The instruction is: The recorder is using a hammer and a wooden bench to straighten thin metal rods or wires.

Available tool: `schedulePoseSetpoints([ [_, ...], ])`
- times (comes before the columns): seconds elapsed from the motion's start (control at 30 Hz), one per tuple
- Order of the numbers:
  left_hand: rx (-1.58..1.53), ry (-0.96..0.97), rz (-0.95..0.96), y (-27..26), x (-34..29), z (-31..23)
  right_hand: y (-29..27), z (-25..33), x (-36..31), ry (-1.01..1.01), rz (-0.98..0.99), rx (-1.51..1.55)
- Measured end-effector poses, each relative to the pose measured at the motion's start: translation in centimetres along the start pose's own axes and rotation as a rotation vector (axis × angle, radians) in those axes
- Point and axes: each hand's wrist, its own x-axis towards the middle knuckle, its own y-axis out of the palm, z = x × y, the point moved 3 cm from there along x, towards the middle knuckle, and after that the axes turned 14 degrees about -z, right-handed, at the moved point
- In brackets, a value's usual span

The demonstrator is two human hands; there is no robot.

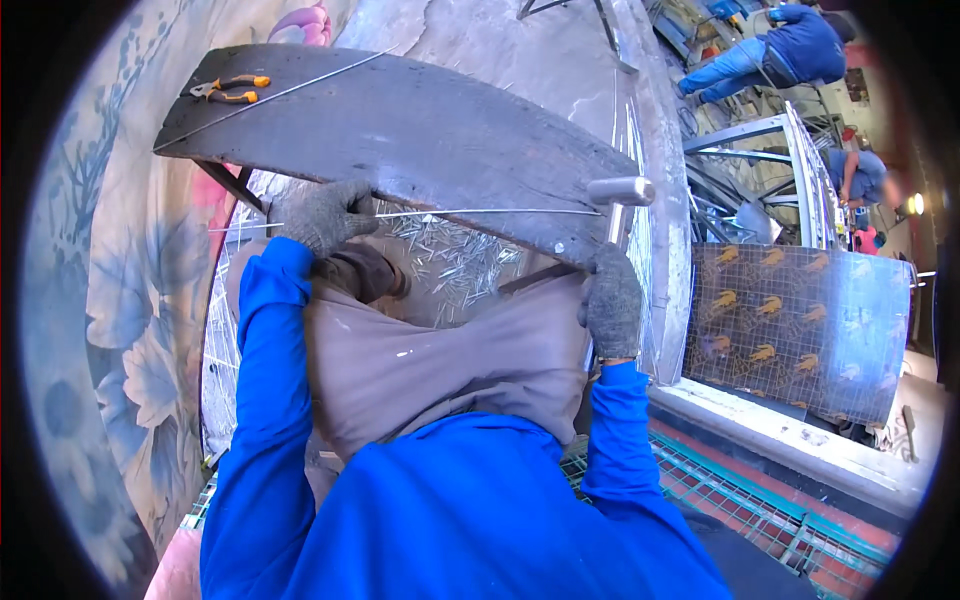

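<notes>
At my far left hangs a floral-patterned cloth (150, 385). Right of it, on the far left end of a dark curved board (430, 130), lie pliers (222, 86) with orange-and-black handles; just beside them a loose rod (300, 87) slants across the surface. Nearer me, by the board's near edge, is my left hand (322, 216) in a grey glove — thumb and fingers closed, pinching a thin metal rod (480, 211). That rod sticks out left of my fist and runs right over the board, its tip ending near the hammer (620, 191). Below, between my knees, short metal scraps (455, 265) litter the floor. At the board's right end my gloved right hand (612, 308) has its fingers wrapped round the hammer's handle — the head sits beside the rod's tip, and I cannot tell whether they touch. Farther right stand a grey metal frame (803, 180) and, nearer, a large panel (790, 335) with a gold print. At far right, a person in blue (805, 50) bends over.
</notes>
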Motion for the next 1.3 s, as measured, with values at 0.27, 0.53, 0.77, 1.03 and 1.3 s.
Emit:
schedulePoseSetpoints([
  [0.27,0.045,-0.028,0.012,0.3,-0.2,1.2,2.4,-2.7,-0.7,0.347,0.504,0.053],
  [0.53,-0.032,0.01,0.038,0.5,-0.2,0.8,3.4,-3.8,-7.6,0.622,0.212,0.201],
  [0.77,-0.107,-0.054,0.085,1.5,-0.1,-0.9,0.7,-0.4,-3.8,0.096,0.036,0.02],
  [1.03,-0.119,-0.019,0.072,2.3,0.1,-2.3,3.3,1.9,-2.3,-0.077,0.204,-0.001],
  [1.3,-0.084,0.046,0.035,3.2,0.4,-2.5,2.9,3.6,-1.7,0.08,0.364,-0.095],
])
